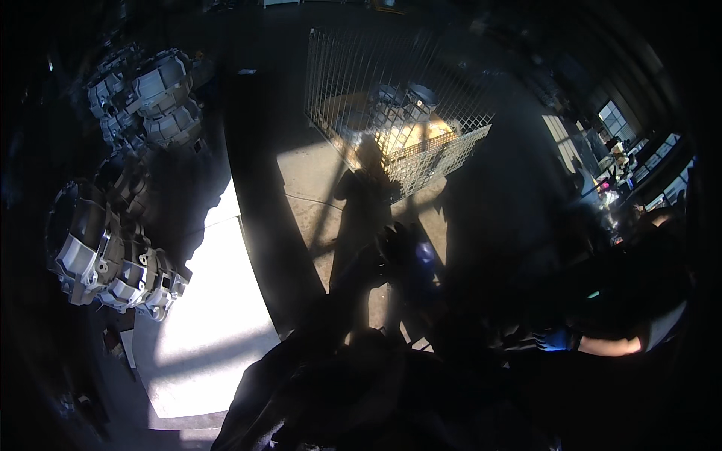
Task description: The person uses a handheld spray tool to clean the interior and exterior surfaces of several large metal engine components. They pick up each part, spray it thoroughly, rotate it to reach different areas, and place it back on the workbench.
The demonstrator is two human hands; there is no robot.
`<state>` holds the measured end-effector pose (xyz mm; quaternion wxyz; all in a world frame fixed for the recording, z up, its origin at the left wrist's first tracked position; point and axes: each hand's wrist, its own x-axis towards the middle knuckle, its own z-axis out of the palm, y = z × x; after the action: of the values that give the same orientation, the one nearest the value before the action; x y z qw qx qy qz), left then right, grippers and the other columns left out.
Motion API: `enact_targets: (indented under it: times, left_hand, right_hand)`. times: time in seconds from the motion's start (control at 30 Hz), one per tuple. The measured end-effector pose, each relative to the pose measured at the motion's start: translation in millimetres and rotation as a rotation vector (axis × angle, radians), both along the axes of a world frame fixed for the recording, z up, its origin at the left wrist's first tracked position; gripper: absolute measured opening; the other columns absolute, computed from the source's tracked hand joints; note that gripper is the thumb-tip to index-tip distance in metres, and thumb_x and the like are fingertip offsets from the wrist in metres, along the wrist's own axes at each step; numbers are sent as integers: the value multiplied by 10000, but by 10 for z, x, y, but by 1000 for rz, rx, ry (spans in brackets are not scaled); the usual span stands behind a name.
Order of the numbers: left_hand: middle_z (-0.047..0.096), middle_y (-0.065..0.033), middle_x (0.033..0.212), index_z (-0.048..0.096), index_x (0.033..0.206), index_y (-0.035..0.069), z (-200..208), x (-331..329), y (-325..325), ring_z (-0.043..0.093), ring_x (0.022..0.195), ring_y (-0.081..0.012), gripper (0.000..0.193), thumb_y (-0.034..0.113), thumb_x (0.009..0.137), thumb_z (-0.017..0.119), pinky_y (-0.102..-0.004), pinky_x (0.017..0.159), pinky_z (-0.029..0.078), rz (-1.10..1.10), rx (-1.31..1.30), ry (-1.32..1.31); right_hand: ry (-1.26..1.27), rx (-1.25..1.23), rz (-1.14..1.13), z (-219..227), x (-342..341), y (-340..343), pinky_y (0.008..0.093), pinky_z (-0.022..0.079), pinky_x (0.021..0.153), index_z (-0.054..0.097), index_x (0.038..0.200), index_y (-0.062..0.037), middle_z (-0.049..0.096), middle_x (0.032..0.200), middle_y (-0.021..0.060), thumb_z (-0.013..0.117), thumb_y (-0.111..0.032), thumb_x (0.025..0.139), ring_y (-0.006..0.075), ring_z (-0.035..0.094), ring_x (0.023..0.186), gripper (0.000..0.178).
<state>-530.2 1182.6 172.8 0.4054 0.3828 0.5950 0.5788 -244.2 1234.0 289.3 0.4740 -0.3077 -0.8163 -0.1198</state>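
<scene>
My left hand [389, 244], in a dark glove, is raised in front of me in deep shadow. Its fingers show as stretched, separate tips with nothing visible in them. Close against it is my right hand [423, 259], where a bluish patch catches the light; its fingers are lost in the dark. Whether the two hands touch, I cannot tell. Beyond them stands a wire mesh cage [444, 161] on the floor. Inside it, cast metal housings [420, 101] rest on a sunlit tan sheet [414, 135].
Stacked grey metal housings stand at the near left [83, 259] and far left [162, 83]. A bright sunlit strip [218, 316] lies beside a dark band. At the right, another person's bare forearm [613, 346] ends in a blue glove [555, 339]. Windows [613, 116] line the far right.
</scene>
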Motion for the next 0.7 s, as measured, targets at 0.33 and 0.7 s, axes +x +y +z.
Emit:
enact_targets:
  times: [0.33,0.7]
  left_hand:
    - [619,-178,1249,616,1225,59,-1554,-796,-759,628,1112,-257,311,190,950,556,-377,912,507,-73,-521,167]
    - [600,-160,1275,567,1289,39,-916,-2637,358,605,1139,-243,336,161,979,525,-363,948,493,224,-529,211]
  right_hand:
    - [-774,-1293,-202,-2445,473,651,446,539,749,668,994,-66,691,991,159,551,-168,922,321,672,894,171]
    - [-58,-778,-119,-638,-2397,3819,433,514,819,693,996,-108,686,950,108,626,-318,915,312,648,899,235]
